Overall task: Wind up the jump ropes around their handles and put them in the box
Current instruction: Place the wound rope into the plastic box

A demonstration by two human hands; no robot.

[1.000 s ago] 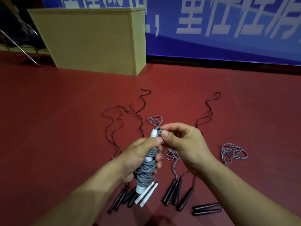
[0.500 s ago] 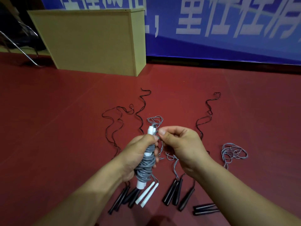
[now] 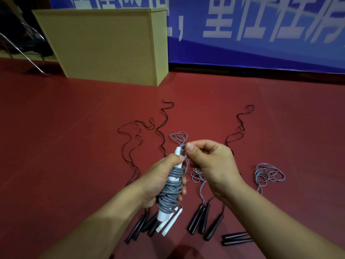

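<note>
From my head view, my left hand (image 3: 160, 184) is wrapped round the white handles (image 3: 177, 161) with the grey rope (image 3: 170, 191) coiled on them, just above the unwound ropes on the red floor (image 3: 74, 146). My right hand (image 3: 211, 163) pinches the rope's last bit at the handles' top. I judge I'm finishing the winding; next, tuck that end, then reach far left to the box (image 3: 104, 47).

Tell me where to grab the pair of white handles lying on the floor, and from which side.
Take the white handles together round their near ends, coming from above: they lie flat, side by side, and their far ends sit under the wound bundle in the left hand.
</note>
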